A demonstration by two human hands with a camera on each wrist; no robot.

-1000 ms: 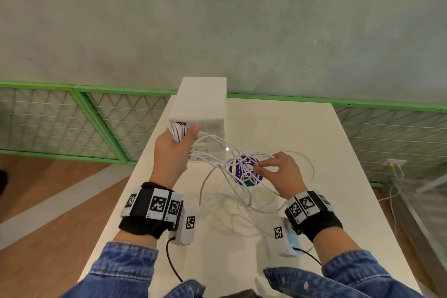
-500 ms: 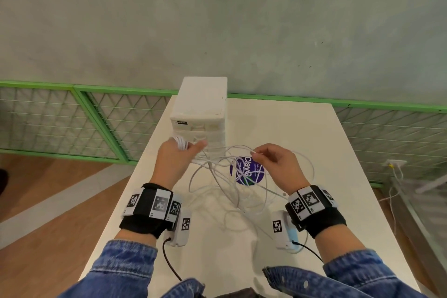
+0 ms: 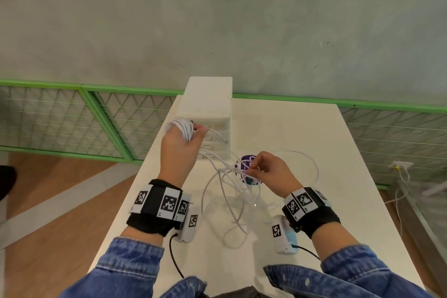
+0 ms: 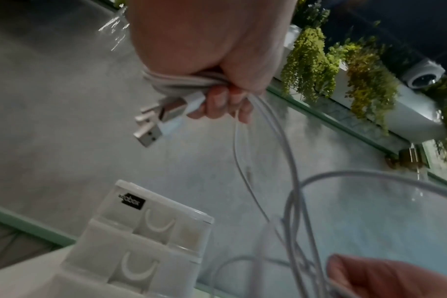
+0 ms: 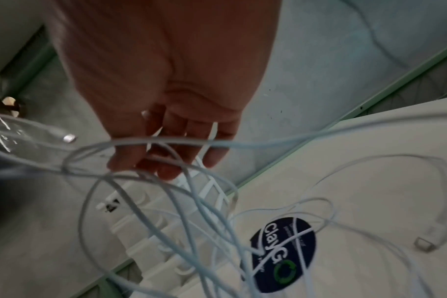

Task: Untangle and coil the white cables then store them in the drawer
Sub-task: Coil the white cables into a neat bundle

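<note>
My left hand is raised in front of the white drawer unit and grips a wound bundle of white cable; USB plugs stick out beside its fingers. Loose white cables hang from that bundle in a tangle down to the white table. My right hand pinches several of these strands above the table. One cable end with its plug lies on the table. The drawers look closed.
A round dark blue sticker lies on the table under the tangle. Green mesh railings run behind the table against a grey wall. Wooden floor lies to the left. A wall socket with a cable sits at the right.
My left hand has risen again with the bundle, up to the top of the drawer unit. My right hand has lifted off the sticker and now holds strands in the air.
</note>
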